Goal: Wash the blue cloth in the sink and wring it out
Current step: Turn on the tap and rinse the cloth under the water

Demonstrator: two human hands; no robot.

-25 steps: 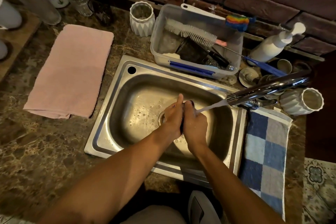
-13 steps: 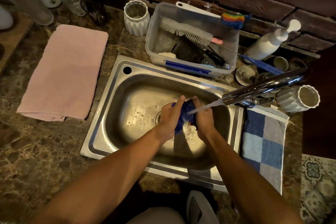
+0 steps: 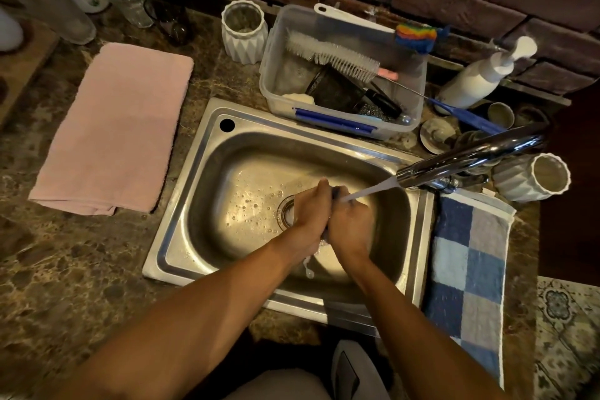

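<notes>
My left hand (image 3: 310, 214) and my right hand (image 3: 352, 227) are pressed palm to palm over the steel sink (image 3: 194, 204), squeezing the blue cloth (image 3: 335, 193) between them. Only a thin dark blue strip of the cloth shows between my thumbs; the rest is hidden inside my hands. Water runs from the chrome tap (image 3: 467, 156) onto the top of my hands, and water drips from under them into the basin.
A folded pink towel (image 3: 113, 130) lies left of the sink. A blue checked towel (image 3: 467, 273) hangs over its right rim. Behind the sink stand a clear tub of brushes (image 3: 344, 75), two white ribbed cups (image 3: 243, 31) (image 3: 532, 177) and a soap pump bottle (image 3: 480, 75).
Half a second ago my hands were apart with the blue cloth bunched in plain sight; they have since closed together over it, as they were a second ago.
</notes>
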